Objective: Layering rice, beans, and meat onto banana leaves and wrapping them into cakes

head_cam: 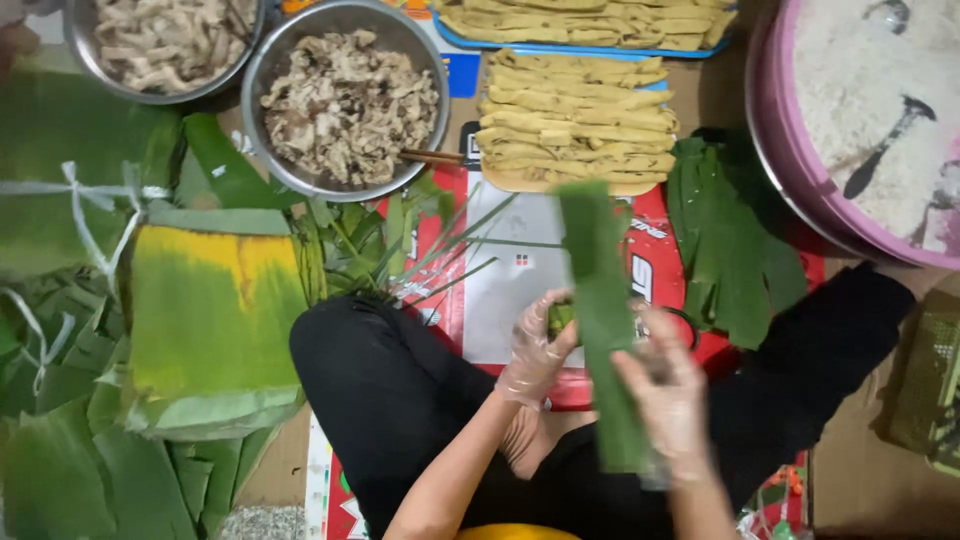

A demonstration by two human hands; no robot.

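A long green leaf strip (603, 320) stands nearly upright between both hands, its upper end reaching away from the person and its lower end coming down past the right palm. The left hand (535, 350), in a thin clear glove, closes its fingers on a small green bundle (560, 316) pressed against the left edge of the strip. The right hand (668, 395), gloved the same way and blurred, lies against the strip's right side and lower part with the fingers curled on it; how firmly it grips cannot be told. Both hands hover above the person's folded legs in black trousers (390, 400). Just beyond the hands lies a red and white printed sheet (510, 290) on the floor, with thin green stalks (440, 262) spread over it to the left of the left hand. Right of the right hand sits a pile of dark green leaves (735, 245). Farther out, beyond the strip's top, a tray of pale yellow sticks (575, 125) lies flat, with a second such tray (590, 22) behind it. Left of those stand two metal bowls of shredded meat, the nearer one (345, 100) and another (165, 45) at the far left. A pink basin of white rice (870, 120) sits far right. Wide banana leaves (215, 320), one yellowed, are heaped well left of the left hand.
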